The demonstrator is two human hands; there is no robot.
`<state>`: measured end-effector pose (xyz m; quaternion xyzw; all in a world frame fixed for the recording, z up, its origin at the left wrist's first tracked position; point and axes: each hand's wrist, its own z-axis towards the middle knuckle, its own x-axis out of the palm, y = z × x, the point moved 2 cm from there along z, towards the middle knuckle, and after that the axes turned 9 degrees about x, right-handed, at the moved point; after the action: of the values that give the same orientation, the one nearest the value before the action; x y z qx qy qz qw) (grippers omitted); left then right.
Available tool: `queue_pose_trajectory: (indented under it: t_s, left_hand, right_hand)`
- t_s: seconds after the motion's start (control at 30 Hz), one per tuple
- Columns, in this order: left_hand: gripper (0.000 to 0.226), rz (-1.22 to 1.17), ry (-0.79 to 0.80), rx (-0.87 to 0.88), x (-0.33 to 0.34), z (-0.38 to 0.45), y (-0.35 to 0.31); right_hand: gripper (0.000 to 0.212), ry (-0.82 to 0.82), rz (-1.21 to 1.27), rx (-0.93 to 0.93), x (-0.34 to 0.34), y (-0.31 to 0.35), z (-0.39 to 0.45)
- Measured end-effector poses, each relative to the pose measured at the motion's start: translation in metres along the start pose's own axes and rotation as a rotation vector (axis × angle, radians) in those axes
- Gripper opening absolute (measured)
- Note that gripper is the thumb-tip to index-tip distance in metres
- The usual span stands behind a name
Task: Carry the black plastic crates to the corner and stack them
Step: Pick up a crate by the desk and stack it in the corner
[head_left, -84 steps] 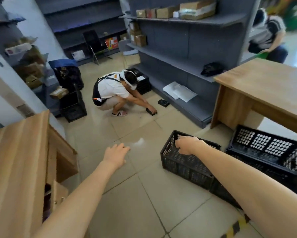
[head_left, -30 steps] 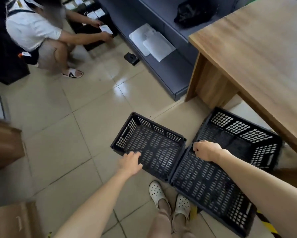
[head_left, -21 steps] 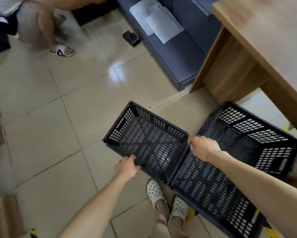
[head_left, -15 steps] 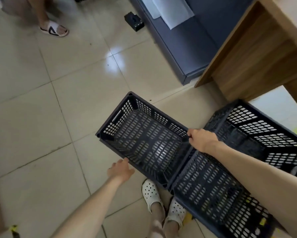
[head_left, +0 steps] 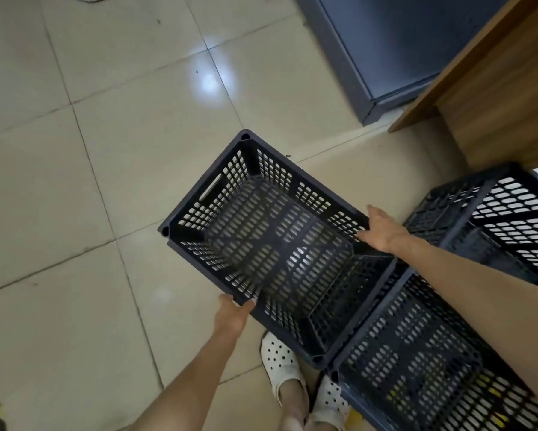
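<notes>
Two hands grip empty black crate.

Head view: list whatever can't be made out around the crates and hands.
- Left hand: fingers hidden under the held crate rim.
- Right hand: fingertips hidden behind the rim.
- Near crate: cut by the bottom edge, blurred.
- Far crate: cut by the right edge.

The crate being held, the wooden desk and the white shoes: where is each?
Crate (head_left: 271, 241): head view, on its slotted bottom.
Desk (head_left: 498, 98): head view, on its wooden side panel.
Shoes (head_left: 280, 365): head view, on the left shoe's top.
</notes>
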<state>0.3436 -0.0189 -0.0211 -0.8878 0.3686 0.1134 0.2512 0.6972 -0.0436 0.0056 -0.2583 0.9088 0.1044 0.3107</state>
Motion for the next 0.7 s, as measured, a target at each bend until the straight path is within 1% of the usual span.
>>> queue_pose_trajectory:
  t_s: [0.07,0.1,0.17,0.23,0.3,0.37,0.5,0.6,0.7]
  left_hand:
    - [0.054,-0.106,-0.106,-0.040,0.002,0.008,0.004]
    - [0.053,-0.167,-0.116,-0.058,0.003,0.013,0.006]
    - [0.053,-0.246,-0.075,-0.076,0.004,0.021,0.008]
    - [0.055,-0.270,-0.047,-0.092,0.003,0.030,0.007]
    - [0.059,-0.278,-0.023,-0.110,-0.002,0.034,0.003]
    - [0.063,-0.250,-0.027,-0.103,-0.011,0.036,0.003]
    - [0.074,-0.127,-0.038,-0.033,-0.045,0.034,-0.004]
    - [0.084,-0.050,-0.060,0.012,-0.068,0.027,-0.024]
    - [0.077,-0.005,-0.114,0.069,-0.093,0.009,-0.050]
  right_hand:
    - [0.078,0.038,0.054,0.017,0.004,-0.004,0.012]
    - [0.078,0.075,0.086,0.013,0.007,-0.004,0.016]
    - [0.076,0.119,0.140,-0.001,0.011,-0.002,0.022]
    - [0.068,0.097,0.168,0.000,0.011,0.001,0.027]
    - [0.063,0.086,0.163,0.033,0.008,0.003,0.027]
    - [0.061,0.101,0.132,0.071,0.006,0.003,0.024]
    - [0.054,0.108,0.044,0.060,-0.002,0.008,0.010]
    - [0.062,0.166,-0.053,0.075,-0.018,0.018,-0.009]
    - [0.064,0.188,-0.075,0.081,-0.040,0.032,-0.029]
